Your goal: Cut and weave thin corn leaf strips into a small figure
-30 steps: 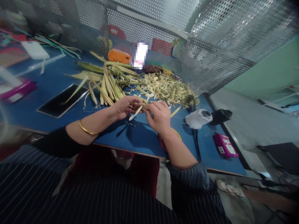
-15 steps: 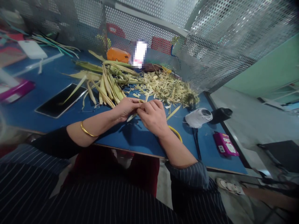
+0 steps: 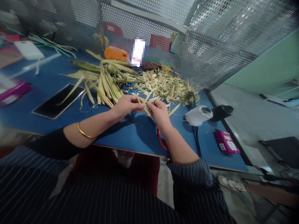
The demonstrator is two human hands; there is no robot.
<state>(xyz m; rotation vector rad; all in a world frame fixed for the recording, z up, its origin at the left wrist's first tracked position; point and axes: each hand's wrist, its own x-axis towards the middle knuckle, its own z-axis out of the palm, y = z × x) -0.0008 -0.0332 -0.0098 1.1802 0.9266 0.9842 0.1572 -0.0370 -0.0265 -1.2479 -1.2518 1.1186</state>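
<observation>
My left hand [image 3: 127, 107] pinches pale green-yellow corn husk strips [image 3: 148, 111] between thumb and fingers. Close against it, my right hand [image 3: 161, 114] grips the same strips, whose ends stick out above and below the fingertips. Just how the strips cross or fold is too small to make out. Under my right forearm a curved red loop [image 3: 160, 140] shows, its other part hidden. Longer husk leaves [image 3: 108, 88] lie in a bunch beyond my left hand. A heap of shredded husk scraps [image 3: 167, 84] lies beyond my right hand.
On the blue table [image 3: 130, 137] a dark phone [image 3: 58, 101] lies at left. White thread [image 3: 198, 115] and a black spool [image 3: 221, 112] stand at right, near a purple packet [image 3: 226, 142]. An orange packet [image 3: 116, 53] sits before the perforated metal screen [image 3: 144, 18].
My hands have turned and drawn slightly apart, so more of the husk strips shows between them. My right hand has moved a little right, and the red loop now shows beside its wrist.
</observation>
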